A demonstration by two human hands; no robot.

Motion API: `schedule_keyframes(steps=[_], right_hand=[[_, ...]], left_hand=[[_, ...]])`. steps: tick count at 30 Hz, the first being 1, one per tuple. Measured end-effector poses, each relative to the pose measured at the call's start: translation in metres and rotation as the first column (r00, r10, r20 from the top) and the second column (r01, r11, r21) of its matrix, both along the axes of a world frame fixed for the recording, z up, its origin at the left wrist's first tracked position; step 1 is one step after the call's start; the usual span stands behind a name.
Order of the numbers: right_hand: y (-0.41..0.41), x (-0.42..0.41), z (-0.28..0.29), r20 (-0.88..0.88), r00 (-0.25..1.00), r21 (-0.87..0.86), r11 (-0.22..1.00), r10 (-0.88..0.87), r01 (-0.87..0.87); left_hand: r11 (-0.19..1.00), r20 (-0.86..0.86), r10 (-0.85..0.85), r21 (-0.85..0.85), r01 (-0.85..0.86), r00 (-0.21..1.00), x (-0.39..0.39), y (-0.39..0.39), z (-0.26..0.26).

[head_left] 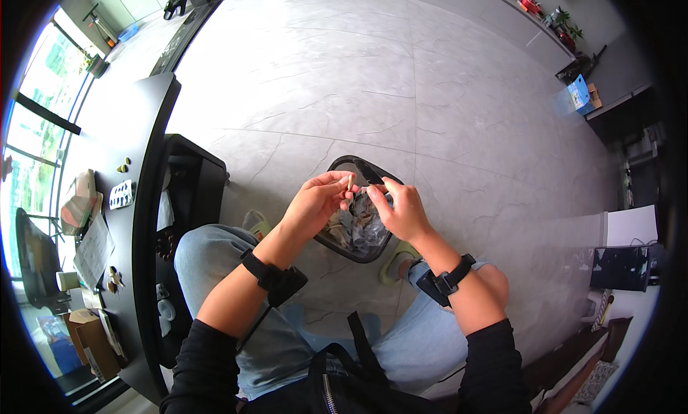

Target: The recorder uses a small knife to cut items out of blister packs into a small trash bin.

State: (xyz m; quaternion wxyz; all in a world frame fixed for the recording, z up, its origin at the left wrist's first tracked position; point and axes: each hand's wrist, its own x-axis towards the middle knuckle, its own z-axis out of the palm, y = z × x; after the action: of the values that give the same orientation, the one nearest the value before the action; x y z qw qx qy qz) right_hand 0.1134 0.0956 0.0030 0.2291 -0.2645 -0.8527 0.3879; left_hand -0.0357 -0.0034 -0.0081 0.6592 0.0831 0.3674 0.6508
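Observation:
My left hand point(317, 199) pinches a small pale piece point(350, 182), which looks like a garlic clove, between thumb and fingertips. Close beside it, my right hand point(402, 207) has its thumb and fingers closed at the base of a dark, knife-like blade point(367, 171). The blade slants up and away to the left; its handle is hidden in the hand. Both hands are above a black waste bin point(368, 259) standing on the floor between my feet. Crumpled clear plastic and pale scraps point(357, 226) fill the part of the bin that shows.
To my left stands a black table point(141, 220) bearing a blister pack point(121, 194), a paper sheet point(95, 251), small greenish pieces point(123, 168), clove-like bits point(114, 279) and a cardboard box point(91, 341). A black cabinet point(201, 183) sits under its edge. Grey tiled floor point(349, 91) stretches ahead.

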Motion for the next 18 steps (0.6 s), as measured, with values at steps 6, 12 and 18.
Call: schedule_keyframes(steps=[6,12,18], right_hand=[[0.0022,0.0035,-0.01,0.018,0.999,0.048,0.998,0.028,-0.029],[0.0036,0.0049,-0.0048,0.085,0.994,-0.012,0.998,0.068,-0.068],[-0.0002,0.0002,-0.0058,-0.063,0.993,-0.063,0.993,0.096,-0.1]], left_hand=[[1.0,0.032,-0.002,-0.017,0.002,0.999,0.0013,0.0024,-0.0011],[0.999,-0.015,-0.041,0.011,0.041,0.999,-0.0003,0.001,-0.0022],[0.994,-0.091,-0.111,-0.025,0.109,0.99,0.002,0.0006,0.0036]])
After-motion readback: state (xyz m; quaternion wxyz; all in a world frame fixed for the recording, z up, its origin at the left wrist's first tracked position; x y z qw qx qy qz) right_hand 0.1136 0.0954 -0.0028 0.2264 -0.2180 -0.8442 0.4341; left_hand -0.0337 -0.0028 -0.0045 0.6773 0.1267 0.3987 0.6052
